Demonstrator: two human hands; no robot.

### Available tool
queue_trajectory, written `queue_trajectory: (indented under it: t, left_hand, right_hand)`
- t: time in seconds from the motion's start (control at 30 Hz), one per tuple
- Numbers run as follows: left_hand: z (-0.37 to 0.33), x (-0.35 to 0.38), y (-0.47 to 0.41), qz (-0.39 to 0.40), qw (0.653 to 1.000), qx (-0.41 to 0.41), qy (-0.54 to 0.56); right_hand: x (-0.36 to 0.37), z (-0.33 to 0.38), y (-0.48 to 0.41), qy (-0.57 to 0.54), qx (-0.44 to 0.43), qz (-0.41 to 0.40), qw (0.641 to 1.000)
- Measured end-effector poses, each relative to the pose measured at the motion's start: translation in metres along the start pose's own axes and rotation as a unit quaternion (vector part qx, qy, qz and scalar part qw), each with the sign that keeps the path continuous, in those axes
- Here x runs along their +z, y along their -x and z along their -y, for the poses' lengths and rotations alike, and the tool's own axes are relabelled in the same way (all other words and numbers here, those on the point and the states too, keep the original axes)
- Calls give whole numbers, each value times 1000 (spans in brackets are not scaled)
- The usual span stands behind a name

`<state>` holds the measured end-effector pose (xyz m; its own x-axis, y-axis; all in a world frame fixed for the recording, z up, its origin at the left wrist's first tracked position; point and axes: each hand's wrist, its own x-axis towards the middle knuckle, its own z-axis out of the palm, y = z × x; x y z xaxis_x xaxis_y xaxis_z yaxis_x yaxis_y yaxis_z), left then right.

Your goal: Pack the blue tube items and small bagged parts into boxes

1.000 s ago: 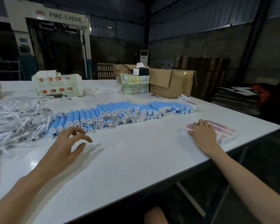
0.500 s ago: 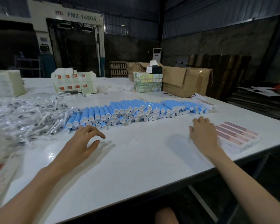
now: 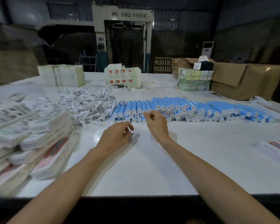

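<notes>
- The tubes (image 3: 184, 109) lie side by side in a long, layered bank across the middle of the table (image 3: 152, 167). Their white caps all face the near edge. We take it this lets 1 be drawn out endwise without disturbing the others.
- The bagged parts (image 3: 87, 102) sit in a loose heap touching the left end of that bank, so both items to be packed fall within 1 reach.
- The right hand (image 3: 153, 122) is at the cap ends toward the left of the bank, fingers curled and thumb out toward the caps. We cannot tell whether it has a tube pinched or only touches the ends.
- The left hand (image 3: 115, 138) hovers above bare table just short of the tubes, fingers loosely bent, holding nothing. We judge it is placed to take or steady whatever comes out.
- At the left edge the boxes (image 3: 47, 151) are piled flat and untidily, and a right stack (image 3: 275, 147) lies at the other edge. None we can see stands open, so we judge the work is at the picking step, with a box yet to be fetched.
- The risk as we see it: the tubes are round and stacked, so pulling 1 from low down may set its neighbours rolling toward the near edge.
</notes>
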<state>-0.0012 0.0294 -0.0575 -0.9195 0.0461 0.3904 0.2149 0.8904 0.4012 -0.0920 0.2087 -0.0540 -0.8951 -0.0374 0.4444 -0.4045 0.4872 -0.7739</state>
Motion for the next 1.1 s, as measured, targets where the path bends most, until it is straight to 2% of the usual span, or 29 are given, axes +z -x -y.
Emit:
queue_trajectory:
  t: [0.13,0.27,0.4,0.53,0.63,0.77,0.83,1.0,1.1]
  left_hand:
    - [-2,-7,2,16,999,-26,-45]
    - [3,-22,2,32,991,-61,-116]
    - [10,-50,4,-9,978,-126,-165]
    - [29,-85,12,-91,924,-177,-326]
    - [45,-112,13,-116,898,-232,-356]
    - [64,-133,18,-37,863,-318,-390]
    - [68,-134,19,-13,850,-321,-418]
    - [67,-135,16,-19,850,-322,-417]
    - [56,-140,16,-55,888,-288,-353]
  right_hand:
    - [20,-18,5,-1,5,57,998]
    - [19,-26,1,-35,16,58,998]
    - [22,-28,1,-68,12,68,995]
    - [23,-29,1,-96,6,85,992]
    - [22,-28,0,-103,-1,92,990]
    - [22,-27,1,-105,-11,97,990]
    - [21,-27,2,-103,-12,97,990]
    - [19,-24,5,-98,-14,100,990]
    - [18,-21,7,-92,-21,96,991]
